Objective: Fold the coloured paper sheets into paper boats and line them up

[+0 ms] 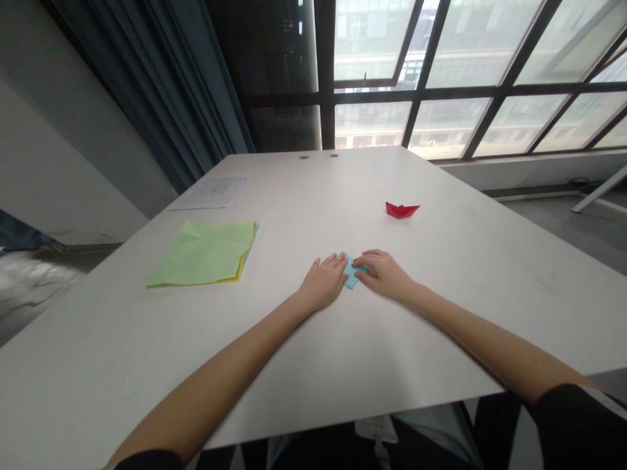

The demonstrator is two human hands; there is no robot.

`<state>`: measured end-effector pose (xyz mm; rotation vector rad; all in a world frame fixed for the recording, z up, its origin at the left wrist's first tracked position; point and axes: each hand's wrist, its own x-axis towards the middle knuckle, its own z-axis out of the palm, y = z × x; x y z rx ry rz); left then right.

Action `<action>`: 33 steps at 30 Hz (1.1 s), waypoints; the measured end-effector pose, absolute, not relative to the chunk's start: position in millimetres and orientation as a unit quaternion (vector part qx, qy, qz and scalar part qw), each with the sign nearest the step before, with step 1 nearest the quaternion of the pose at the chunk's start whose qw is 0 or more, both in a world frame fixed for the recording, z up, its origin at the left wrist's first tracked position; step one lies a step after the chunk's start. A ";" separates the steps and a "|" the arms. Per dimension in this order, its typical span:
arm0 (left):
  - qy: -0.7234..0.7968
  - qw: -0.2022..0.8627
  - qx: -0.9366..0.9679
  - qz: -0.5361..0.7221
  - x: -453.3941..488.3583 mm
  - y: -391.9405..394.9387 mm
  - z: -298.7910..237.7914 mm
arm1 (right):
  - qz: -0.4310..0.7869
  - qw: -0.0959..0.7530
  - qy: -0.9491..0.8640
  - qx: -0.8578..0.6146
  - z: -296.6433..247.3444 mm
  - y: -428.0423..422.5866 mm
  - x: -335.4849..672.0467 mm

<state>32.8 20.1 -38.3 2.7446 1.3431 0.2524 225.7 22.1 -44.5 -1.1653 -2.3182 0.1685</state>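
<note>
A small piece of folded light blue paper (351,271) lies on the white table between my hands. My left hand (322,282) rests flat on the tabletop, its fingertips and thumb pressing the paper's left edge. From the other side, my right hand (385,271) bends its fingers over the right edge, pinching a blue flap between fingers and thumb. Part of the paper is hidden beneath the fingers of both hands.
Beyond my right hand stands a red paper boat (401,210). To the left lies a stack of green, yellow and blue paper sheets (208,253), with a printed sheet (211,193) behind it. The white table (313,365) ends close to my body.
</note>
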 end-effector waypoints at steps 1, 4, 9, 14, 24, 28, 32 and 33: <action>0.440 0.041 0.894 0.067 32.1 19.4 -37.7 | 0.064 0.264 -0.860 -0.432 -44.0 21.9 226.3; 0.435 0.059 0.897 0.042 29.5 18.7 -36.2 | 0.075 0.255 -0.863 -0.430 -41.8 21.4 227.7; 0.420 0.093 0.901 0.054 26.0 19.7 -36.0 | 0.094 0.241 -0.869 -0.422 -38.2 21.9 230.1; 0.419 0.096 0.899 0.085 24.7 20.0 -39.4 | 0.121 0.238 -0.884 -0.383 -35.7 23.1 234.5; 0.374 0.104 0.915 0.112 16.4 24.9 -32.6 | 0.084 0.212 -0.911 -0.344 -32.6 23.9 239.0; 0.334 0.067 0.926 0.160 11.7 32.2 -30.0 | 0.053 0.213 -0.919 -0.327 -34.6 25.4 238.8; 0.312 0.048 0.932 0.178 10.1 34.7 -29.0 | 0.046 0.213 -0.919 -0.329 -34.5 25.4 236.6; 0.306 0.047 0.934 0.180 10.2 34.7 -29.1 | 0.046 0.213 -0.917 -0.334 -34.1 25.0 236.0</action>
